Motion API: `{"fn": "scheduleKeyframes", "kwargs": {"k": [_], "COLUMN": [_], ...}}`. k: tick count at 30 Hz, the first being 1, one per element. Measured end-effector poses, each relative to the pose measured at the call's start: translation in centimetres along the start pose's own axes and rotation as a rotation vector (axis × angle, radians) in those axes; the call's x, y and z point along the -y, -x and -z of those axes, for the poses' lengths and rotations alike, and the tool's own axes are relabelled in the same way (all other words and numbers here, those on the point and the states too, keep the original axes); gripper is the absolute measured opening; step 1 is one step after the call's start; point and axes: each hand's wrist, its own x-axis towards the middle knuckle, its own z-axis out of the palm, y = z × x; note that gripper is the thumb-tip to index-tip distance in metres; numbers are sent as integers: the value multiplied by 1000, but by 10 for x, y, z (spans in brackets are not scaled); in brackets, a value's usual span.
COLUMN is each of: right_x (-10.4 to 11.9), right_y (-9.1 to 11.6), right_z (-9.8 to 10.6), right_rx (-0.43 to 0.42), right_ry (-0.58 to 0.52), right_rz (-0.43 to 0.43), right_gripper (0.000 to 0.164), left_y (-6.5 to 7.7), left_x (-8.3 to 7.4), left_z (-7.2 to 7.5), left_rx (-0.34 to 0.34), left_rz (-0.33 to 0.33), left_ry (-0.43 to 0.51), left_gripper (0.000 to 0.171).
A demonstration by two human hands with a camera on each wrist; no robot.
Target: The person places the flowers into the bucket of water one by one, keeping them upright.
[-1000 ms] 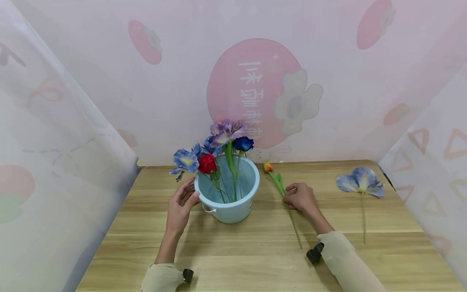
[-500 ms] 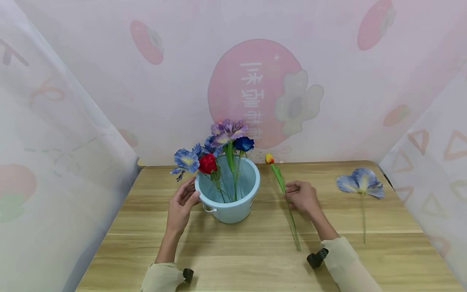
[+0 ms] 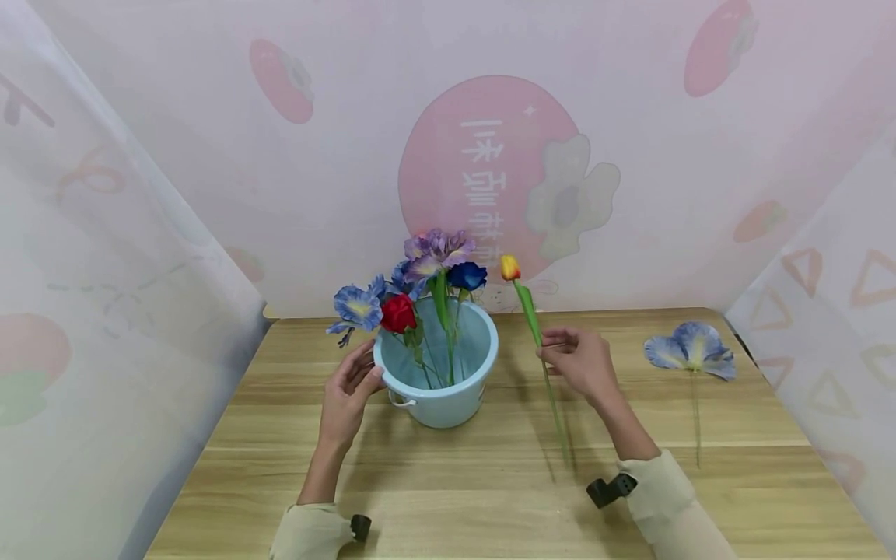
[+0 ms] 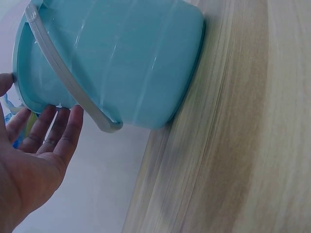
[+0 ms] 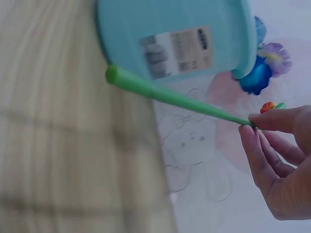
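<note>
My right hand (image 3: 577,362) pinches the stem of a yellow-orange tulip (image 3: 528,311) between thumb and fingers. The tulip's head points up and away, and its green stem (image 5: 180,99) slants down above the table. On the left, my left hand (image 3: 346,393) rests against the side of a light blue bucket (image 3: 441,404), fingertips on its wall and thumb at the rim. The bucket stands upright and holds a red rose (image 3: 398,313), a dark blue flower (image 3: 467,275), a purple iris (image 3: 437,250) and blue irises (image 3: 357,308) leaning over the left rim.
A pale blue flower (image 3: 693,348) with a thin stem lies at the right of the wooden table (image 3: 448,505). Printed cloth walls (image 3: 336,179) stand behind and at both sides. The bucket's white handle (image 4: 68,77) hangs down on its left.
My right hand has lifted the tulip off the table, and its head has risen and tipped upright. My left hand and the bucket have stayed in place.
</note>
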Motion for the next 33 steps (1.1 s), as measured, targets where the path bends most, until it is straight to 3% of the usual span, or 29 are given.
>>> {"fn": "scheduleKeyframes", "kwargs": {"k": [11,23,33], "right_x": [48,101,125], "right_y": [-12,-22,-35], "right_z": [-4,-20,-41], "right_rx": [-30,-67,-103], "right_ry": [-104,-172,-224], "right_rz": [122,232,317], "right_gripper": [32,27,27], "left_y": [0,0,0], "left_x": [1,1,0], "left_z": [1,1,2], "left_rx": [-3,1,11], "left_rz": [-2,0,-13], "left_ry": [-12,-15,-26], "left_gripper": [52,52,52]}}
